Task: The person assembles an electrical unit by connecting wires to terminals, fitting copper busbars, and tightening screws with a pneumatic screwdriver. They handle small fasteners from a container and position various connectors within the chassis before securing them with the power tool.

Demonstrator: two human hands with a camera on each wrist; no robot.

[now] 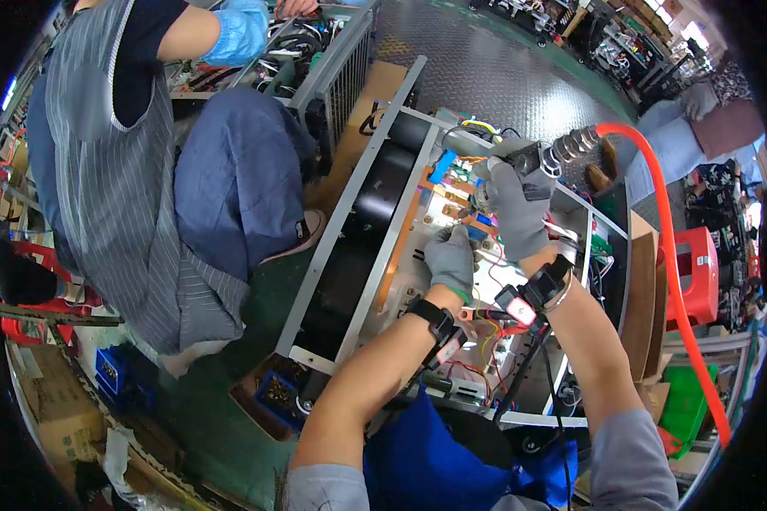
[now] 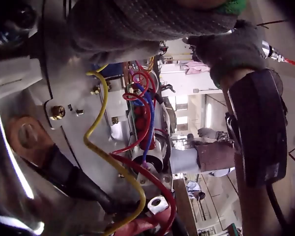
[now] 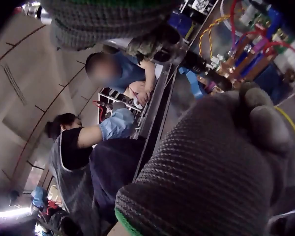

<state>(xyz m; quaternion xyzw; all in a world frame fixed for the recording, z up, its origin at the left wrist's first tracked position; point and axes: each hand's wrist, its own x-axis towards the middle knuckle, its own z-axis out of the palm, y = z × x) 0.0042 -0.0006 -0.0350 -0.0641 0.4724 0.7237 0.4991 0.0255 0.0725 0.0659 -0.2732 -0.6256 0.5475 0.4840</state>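
Note:
My right hand (image 1: pixel 518 213), in a grey knit glove, grips a dark air-powered driver (image 1: pixel 537 175) with an orange hose (image 1: pixel 656 183). The driver's dark nose (image 3: pixel 199 66) points at copper bars (image 3: pixel 243 56) among wired terminals. My left hand (image 1: pixel 450 260), also gloved, reaches into the open metal cabinet (image 1: pixel 362 328). Its bent fingertips (image 3: pixel 268 125) are close by the driver's nose; I cannot tell whether they pinch something. Beneath the left hand, in the left wrist view, hang yellow (image 2: pixel 103 147) and red wires (image 2: pixel 147 132) and a black cable with a copper ring lug (image 2: pixel 27 137).
At the left, a person in a striped apron (image 1: pixel 145 187) sits beside another unit full of wiring. A box of screws (image 1: pixel 277 390) stands by the cabinet's near left corner. On the right are a red stool (image 1: pixel 694 277), cardboard and another person (image 1: pixel 690 145).

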